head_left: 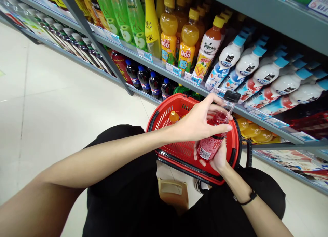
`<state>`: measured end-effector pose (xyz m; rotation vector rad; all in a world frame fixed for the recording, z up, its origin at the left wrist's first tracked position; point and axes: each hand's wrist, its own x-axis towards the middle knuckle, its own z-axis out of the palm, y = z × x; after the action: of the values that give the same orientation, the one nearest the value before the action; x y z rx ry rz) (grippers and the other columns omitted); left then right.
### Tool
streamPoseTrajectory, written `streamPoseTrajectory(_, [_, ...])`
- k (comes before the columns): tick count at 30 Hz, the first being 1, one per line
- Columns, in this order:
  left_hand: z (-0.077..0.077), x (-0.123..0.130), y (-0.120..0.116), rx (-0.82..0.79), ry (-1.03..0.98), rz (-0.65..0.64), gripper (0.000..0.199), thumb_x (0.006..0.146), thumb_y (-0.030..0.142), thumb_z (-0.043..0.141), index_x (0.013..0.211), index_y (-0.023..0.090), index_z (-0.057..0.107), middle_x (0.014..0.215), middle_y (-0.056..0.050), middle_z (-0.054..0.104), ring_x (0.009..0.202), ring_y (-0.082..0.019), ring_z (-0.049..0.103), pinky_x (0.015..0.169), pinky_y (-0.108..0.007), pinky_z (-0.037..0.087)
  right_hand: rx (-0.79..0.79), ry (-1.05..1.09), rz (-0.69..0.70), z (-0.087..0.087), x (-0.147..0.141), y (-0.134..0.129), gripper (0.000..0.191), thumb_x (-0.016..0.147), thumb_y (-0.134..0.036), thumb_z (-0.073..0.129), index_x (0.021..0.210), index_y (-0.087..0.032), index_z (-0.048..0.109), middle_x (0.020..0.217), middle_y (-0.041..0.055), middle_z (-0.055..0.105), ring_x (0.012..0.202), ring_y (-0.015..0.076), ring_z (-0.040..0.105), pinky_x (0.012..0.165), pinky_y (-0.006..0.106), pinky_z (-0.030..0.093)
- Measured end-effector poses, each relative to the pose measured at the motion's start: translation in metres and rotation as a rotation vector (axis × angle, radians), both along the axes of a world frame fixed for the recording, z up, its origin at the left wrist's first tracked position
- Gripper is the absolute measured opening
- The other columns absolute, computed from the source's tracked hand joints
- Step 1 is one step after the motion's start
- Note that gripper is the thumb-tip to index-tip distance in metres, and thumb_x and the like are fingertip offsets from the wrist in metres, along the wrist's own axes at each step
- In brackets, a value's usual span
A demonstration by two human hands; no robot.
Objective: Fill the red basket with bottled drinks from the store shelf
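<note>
Both my hands are on a clear bottle (211, 144) of red drink with a black cap and a pink label showing a barcode. It is tilted, cap end toward the shelf, above a red shopping basket (183, 99). My left hand (201, 119) curls round the upper part of the bottle, thumb on the near side. From below, my right hand (219, 157) wraps the lower part, and its palm is partly hidden by the bottle. Inside the basket an orange-capped bottle (174, 117) shows behind my left forearm.
Shelves ahead hold Qoo juice bottles (189, 42), a Tropicana bottle (207, 47) and white blue-capped bottles (241, 69). Dark blue-capped bottles (154, 83) stand on the lower shelf. A brown paper bag (173, 194) is on the floor between my legs. The basket's black handle (249, 154) hangs right.
</note>
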<state>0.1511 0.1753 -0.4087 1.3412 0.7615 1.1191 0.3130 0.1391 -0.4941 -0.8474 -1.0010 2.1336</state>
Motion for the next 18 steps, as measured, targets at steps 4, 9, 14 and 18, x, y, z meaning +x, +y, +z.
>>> streamPoseTrajectory(4, [-0.0003, 0.0004, -0.0005, 0.013, -0.014, 0.015, 0.049, 0.08, 0.03, 0.083, 0.108, 0.019, 0.043, 0.114, -0.01, 0.075, 0.108, -0.02, 0.072, 0.096, -0.033, 0.053, -0.004, -0.004, 0.018, 0.0017, -0.0003, -0.0001, 0.094, 0.082, -0.096, 0.04, 0.093, -0.009, 0.072, 0.07, 0.016, 0.068, 0.063, 0.026, 0.068, 0.036, 0.027, 0.049])
streamPoseTrajectory(9, [-0.0017, 0.0015, -0.0007, 0.032, -0.048, 0.017, 0.049, 0.08, 0.027, 0.083, 0.108, 0.018, 0.043, 0.113, -0.011, 0.075, 0.105, -0.019, 0.073, 0.095, -0.032, 0.054, -0.008, 0.007, 0.029, 0.0037, -0.0019, 0.0002, 0.095, 0.079, -0.098, 0.042, 0.09, -0.009, 0.071, 0.069, 0.0157, 0.068, 0.062, 0.0255, 0.067, 0.036, 0.026, 0.049])
streamPoseTrajectory(14, [-0.0025, 0.0017, -0.001, 0.03, -0.03, 0.018, 0.048, 0.081, 0.025, 0.082, 0.108, 0.018, 0.043, 0.112, -0.01, 0.076, 0.103, -0.018, 0.073, 0.093, -0.031, 0.055, 0.031, 0.008, 0.029, 0.0049, -0.0029, 0.0007, 0.095, 0.08, -0.099, 0.039, 0.09, -0.009, 0.071, 0.069, 0.0152, 0.067, 0.062, 0.0252, 0.067, 0.035, 0.026, 0.048])
streamPoseTrajectory(18, [-0.0023, 0.0018, -0.0008, 0.028, -0.028, 0.019, 0.048, 0.08, 0.026, 0.082, 0.108, 0.019, 0.043, 0.114, -0.01, 0.076, 0.104, -0.018, 0.073, 0.093, -0.032, 0.055, 0.035, -0.01, 0.025, 0.0055, -0.0028, 0.0004, 0.096, 0.08, -0.099, 0.039, 0.09, -0.009, 0.071, 0.068, 0.0153, 0.067, 0.063, 0.0257, 0.067, 0.035, 0.026, 0.048])
